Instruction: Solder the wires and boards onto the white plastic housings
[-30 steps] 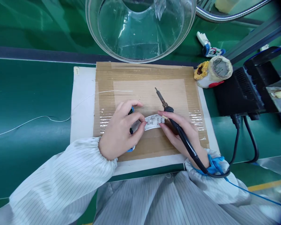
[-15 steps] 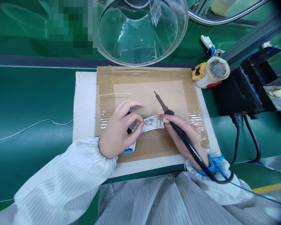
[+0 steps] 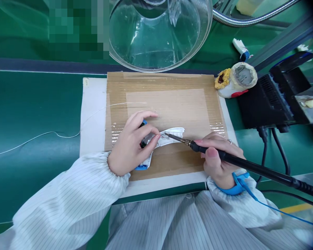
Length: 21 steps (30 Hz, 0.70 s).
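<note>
My left hand [image 3: 131, 147] is closed around a small motor-like part with a blue and white housing [image 3: 143, 163], pressing it and a curved white circuit strip [image 3: 173, 133] onto the cardboard mat [image 3: 167, 100]. My right hand [image 3: 219, 156] grips a black soldering iron [image 3: 240, 163] like a pen. The iron's metal tip [image 3: 169, 135] rests on the strip's left end, right beside my left thumb and forefinger. A blue wrist strap [image 3: 236, 185] sits on my right wrist.
A thin solder wire [image 3: 67, 133] runs from the mat off to the left over the green bench. A clear dome hood [image 3: 159, 31] hangs behind the mat. A tip-cleaner pot [image 3: 237, 81] and black soldering station [image 3: 273, 100] stand at the right.
My right hand turned the iron from pointing up and away to lying nearly level, bringing its tip down onto the strip near my left fingers. My left hand stayed put.
</note>
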Tool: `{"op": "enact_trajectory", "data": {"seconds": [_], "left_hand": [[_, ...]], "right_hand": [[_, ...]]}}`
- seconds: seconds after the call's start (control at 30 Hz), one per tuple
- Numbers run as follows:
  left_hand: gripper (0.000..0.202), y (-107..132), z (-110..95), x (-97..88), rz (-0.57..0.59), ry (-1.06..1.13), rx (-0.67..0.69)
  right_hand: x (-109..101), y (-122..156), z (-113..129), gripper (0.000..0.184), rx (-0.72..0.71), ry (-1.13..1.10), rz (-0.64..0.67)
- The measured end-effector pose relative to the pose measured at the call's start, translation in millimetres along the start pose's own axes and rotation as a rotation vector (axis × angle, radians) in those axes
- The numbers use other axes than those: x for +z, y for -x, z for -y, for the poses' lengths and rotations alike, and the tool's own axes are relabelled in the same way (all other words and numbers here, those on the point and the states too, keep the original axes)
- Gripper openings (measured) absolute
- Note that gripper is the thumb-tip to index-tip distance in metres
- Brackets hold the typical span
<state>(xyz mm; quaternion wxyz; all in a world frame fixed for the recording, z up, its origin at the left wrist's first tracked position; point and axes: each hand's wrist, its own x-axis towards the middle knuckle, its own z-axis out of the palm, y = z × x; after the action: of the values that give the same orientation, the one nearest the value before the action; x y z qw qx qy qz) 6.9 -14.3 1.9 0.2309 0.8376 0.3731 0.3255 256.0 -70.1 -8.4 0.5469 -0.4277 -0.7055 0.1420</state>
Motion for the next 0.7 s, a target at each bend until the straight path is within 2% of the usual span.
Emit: {"op": "enact_trajectory", "data": {"seconds": [0.2,0.27,0.33,0.4,0.53,0.6,0.7], "left_hand": [[0.011,0,-1,1.9,-0.001,-0.010,-0.013],[0.012,0,0,2.6,0.001,-0.006,-0.014],[0.012,0,0,3.2,0.003,-0.002,-0.017],[0.012,0,1,3.3,0.001,0.000,-0.019],[0.011,-1,1,3.1,-0.001,-0.001,-0.020],[0.011,-1,0,3.0,0.001,-0.006,-0.019],[0.011,-1,0,3.0,-0.006,-0.015,-0.010]], "right_hand": [[-4,2,2,0.021,0.038,0.037,-0.032],[-4,3,4,0.025,0.078,0.074,-0.095],[-2,2,5,0.025,0.140,0.110,-0.101],[2,-1,5,0.026,0.189,0.142,0.015],[8,-6,-1,0.051,0.176,0.170,0.328],[10,-5,-5,0.062,0.151,0.182,0.380],[10,0,-10,0.065,0.111,0.199,0.359]]}}
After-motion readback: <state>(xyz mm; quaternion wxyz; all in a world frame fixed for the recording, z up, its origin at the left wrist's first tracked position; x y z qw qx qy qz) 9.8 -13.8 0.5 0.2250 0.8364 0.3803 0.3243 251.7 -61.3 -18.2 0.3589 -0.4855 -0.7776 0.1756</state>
